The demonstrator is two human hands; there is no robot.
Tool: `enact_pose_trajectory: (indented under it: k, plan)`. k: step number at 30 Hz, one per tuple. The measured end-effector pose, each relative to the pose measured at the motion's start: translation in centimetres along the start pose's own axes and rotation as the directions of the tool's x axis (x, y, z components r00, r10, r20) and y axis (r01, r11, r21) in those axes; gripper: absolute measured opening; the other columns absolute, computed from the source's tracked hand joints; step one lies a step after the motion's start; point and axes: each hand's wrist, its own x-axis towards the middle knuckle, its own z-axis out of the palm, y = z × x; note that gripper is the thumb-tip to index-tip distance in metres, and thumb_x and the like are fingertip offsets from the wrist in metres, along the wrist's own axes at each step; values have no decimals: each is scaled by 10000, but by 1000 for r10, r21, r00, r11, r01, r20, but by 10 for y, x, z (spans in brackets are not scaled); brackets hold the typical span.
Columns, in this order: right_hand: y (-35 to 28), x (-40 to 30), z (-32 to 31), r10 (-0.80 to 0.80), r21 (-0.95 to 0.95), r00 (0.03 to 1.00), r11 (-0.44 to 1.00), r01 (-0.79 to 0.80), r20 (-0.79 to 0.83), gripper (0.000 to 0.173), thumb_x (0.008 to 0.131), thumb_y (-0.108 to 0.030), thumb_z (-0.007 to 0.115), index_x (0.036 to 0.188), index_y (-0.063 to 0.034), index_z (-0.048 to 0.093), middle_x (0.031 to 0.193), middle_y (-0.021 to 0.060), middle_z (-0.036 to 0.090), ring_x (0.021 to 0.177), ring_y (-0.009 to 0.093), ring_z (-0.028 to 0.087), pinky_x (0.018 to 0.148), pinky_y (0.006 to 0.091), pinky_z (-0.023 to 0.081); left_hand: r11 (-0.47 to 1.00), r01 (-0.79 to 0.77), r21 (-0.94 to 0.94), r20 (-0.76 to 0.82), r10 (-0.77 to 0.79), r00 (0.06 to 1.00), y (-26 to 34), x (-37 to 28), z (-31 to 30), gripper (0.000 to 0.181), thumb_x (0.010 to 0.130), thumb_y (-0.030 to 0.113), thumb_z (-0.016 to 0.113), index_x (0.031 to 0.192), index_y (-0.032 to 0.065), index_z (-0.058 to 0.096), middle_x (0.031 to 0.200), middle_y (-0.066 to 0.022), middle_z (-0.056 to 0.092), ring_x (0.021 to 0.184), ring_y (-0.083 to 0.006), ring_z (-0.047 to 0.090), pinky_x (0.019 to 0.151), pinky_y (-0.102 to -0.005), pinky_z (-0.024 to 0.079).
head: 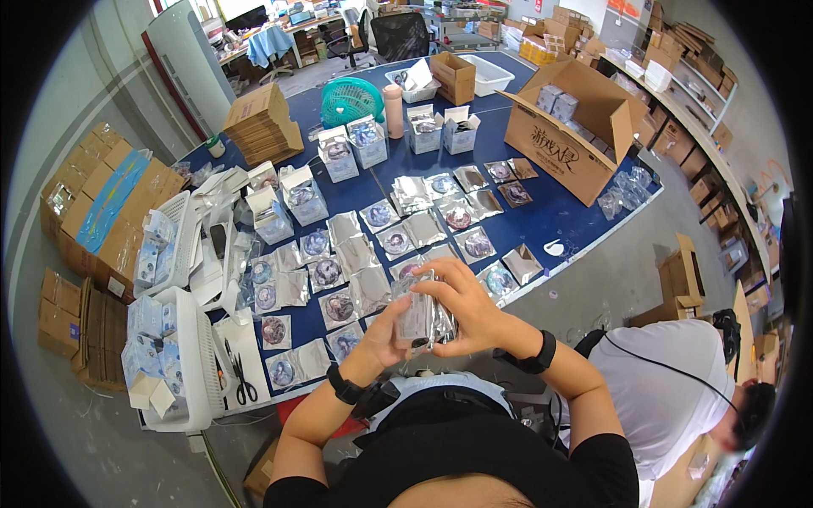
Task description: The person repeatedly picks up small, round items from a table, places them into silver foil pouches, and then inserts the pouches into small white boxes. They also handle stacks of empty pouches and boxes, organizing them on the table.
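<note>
Between my left hand (383,333) and my right hand (462,303) is a stack of silvery foil packets (419,317), gripped from both sides above the table's near edge. My right fingers curl over its top and far side. Rows of round picture badges in clear-fronted packets, such as one badge (339,307), lie on the blue table beyond my hands. Silver foil packets (370,287) lie beside them, some in overlapping piles. Small open cartons, among them a white-blue one (303,197), stand behind the rows and hold more packets.
Black scissors (240,374) lie on white card at the near left, beside a white plastic basket (204,374) of small boxes. A large open cardboard box (559,149) stands at the back right. A teal fan (351,101) and pink bottle (393,111) stand behind. A person (667,387) bends at my right.
</note>
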Motion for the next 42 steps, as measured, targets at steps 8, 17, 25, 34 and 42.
enact_pose_trajectory:
  k: [8,17,25,34,42]
  plan:
    - [20,-7,0,-35,89,997,996,29,62,578,542,-267,614,1063,-48,498,1097,135,490,1073,346,410,907,426,341,995,30,-93,-3,-31,1000,-7,2,-12,471,818,315,553,1207,73,442,1101,-105,571,1010,-242,575,870,-387,475]
    - [-1,-7,-25,-28,-214,961,973,90,274,880,557,-525,706,1287,-155,383,1329,133,342,1265,372,258,973,560,223,996,78,-47,-78,-81,994,-4,-1,-6,441,821,270,563,1181,36,466,1064,-126,586,935,-251,606,779,-381,523]
    - [-4,-21,-18,-431,-279,834,802,529,343,487,782,-95,534,1222,-255,400,1211,98,449,1060,284,505,887,420,410,929,357,95,-43,-355,934,-11,1,-19,361,845,207,497,1132,-9,471,1015,-173,591,824,-240,643,632,-318,571]
    - [12,-37,-6,-118,94,967,991,99,227,754,539,-153,743,1220,-105,422,1081,138,550,842,310,596,627,336,513,839,518,-165,154,-497,854,-7,5,-19,641,878,536,291,1224,11,418,1043,-259,564,690,-400,630,455,-358,564]
    - [19,-46,11,293,346,951,885,-311,103,851,550,-121,745,1290,-63,329,994,144,570,773,239,606,627,285,475,834,530,157,-184,-502,845,8,8,-20,891,721,802,224,989,19,554,595,-113,541,489,-283,584,401,-319,474]
